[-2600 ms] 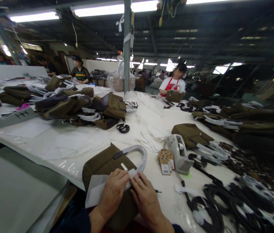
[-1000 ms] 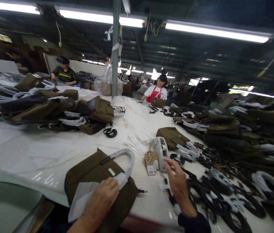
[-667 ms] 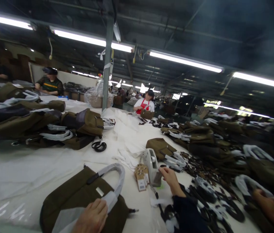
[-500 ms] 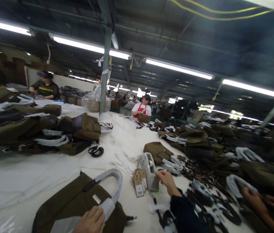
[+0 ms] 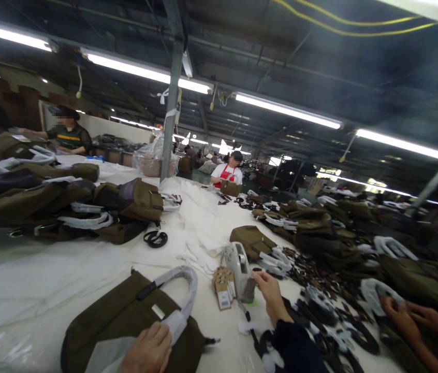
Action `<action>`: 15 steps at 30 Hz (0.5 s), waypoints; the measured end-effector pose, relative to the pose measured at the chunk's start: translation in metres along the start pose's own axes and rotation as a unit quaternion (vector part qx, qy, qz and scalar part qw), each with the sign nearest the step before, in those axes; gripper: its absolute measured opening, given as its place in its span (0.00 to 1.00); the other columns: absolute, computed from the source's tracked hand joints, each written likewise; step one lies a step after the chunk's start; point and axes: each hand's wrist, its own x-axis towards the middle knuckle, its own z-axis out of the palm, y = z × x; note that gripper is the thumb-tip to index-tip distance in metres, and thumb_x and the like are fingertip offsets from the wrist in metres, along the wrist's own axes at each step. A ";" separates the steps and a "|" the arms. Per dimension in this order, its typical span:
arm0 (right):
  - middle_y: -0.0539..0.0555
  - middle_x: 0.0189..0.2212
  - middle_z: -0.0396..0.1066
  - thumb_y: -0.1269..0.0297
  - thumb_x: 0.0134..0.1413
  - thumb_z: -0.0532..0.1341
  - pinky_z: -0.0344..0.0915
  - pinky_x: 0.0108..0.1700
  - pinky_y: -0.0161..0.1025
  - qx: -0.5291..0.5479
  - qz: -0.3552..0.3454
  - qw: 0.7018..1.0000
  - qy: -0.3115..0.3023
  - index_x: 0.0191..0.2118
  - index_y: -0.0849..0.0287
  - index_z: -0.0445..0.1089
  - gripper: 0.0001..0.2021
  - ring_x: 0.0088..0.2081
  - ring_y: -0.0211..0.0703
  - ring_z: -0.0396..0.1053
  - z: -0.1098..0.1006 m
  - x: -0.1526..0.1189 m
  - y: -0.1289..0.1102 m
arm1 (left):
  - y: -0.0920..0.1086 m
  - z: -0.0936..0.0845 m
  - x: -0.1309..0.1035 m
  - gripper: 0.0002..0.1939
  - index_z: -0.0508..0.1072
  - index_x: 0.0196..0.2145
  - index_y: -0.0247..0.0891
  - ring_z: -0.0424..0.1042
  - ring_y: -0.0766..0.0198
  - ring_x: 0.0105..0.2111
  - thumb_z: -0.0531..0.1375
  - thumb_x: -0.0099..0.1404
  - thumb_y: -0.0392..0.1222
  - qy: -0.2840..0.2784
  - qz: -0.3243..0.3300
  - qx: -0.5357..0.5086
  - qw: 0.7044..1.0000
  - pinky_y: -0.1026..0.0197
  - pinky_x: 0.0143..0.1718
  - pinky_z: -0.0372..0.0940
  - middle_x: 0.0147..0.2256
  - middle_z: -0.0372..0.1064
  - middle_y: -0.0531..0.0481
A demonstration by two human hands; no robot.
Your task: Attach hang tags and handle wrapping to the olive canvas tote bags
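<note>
An olive-brown handbag lies on the white-covered table in front of me, its looped handle wrapped in white film. My left hand is closed over the near end of that wrapped handle, against the bag. To the right, my right hand pinches at the front edge of a pale grey tape dispenser; whatever is between the fingertips is too small to make out. Brown paper tags, one with a barcode, lie against the dispenser's left side.
Another olive bag sits behind the dispenser. Black straps and small brown parts cover the right side. Bags are piled left and right. A co-worker's hands handle a bag at far right. A post stands beyond.
Both of my hands stay nearly in place; the view shifts slightly. At far right, the co-worker's hands have moved closer together. The person at back left has stretched out an arm.
</note>
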 end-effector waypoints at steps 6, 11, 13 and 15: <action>0.49 0.24 0.69 0.48 0.38 0.68 0.61 0.28 0.34 0.065 0.051 0.997 0.002 0.28 0.61 0.71 0.19 0.26 0.37 0.63 -0.014 -0.028 0.000 | 0.003 -0.007 0.003 0.14 0.75 0.39 0.41 0.73 0.57 0.41 0.53 0.64 0.28 -0.001 -0.001 -0.018 1.000 0.56 0.43 0.67 0.39 0.76 0.50; 0.44 0.16 0.62 0.48 0.29 0.72 0.59 0.21 0.31 0.125 0.119 0.985 0.022 0.21 0.61 0.66 0.23 0.18 0.31 0.57 -0.005 -0.045 0.027 | 0.001 -0.006 0.002 0.12 0.74 0.38 0.40 0.73 0.57 0.41 0.53 0.65 0.28 0.003 0.007 -0.023 1.000 0.56 0.42 0.68 0.38 0.75 0.50; 0.44 0.16 0.61 0.49 0.28 0.73 0.60 0.22 0.29 0.147 0.138 0.979 0.025 0.21 0.61 0.66 0.22 0.18 0.30 0.59 0.002 -0.046 0.036 | 0.004 -0.011 0.003 0.13 0.75 0.39 0.39 0.73 0.55 0.42 0.53 0.66 0.28 0.007 -0.001 -0.028 1.000 0.54 0.43 0.68 0.39 0.75 0.49; 0.44 0.16 0.62 0.51 0.29 0.73 0.61 0.22 0.29 0.168 0.159 0.973 0.014 0.22 0.61 0.65 0.21 0.18 0.30 0.59 0.009 -0.048 0.040 | 0.009 -0.018 0.004 0.13 0.75 0.39 0.39 0.73 0.54 0.43 0.53 0.66 0.28 -0.014 -0.024 -0.038 0.999 0.52 0.44 0.68 0.40 0.75 0.48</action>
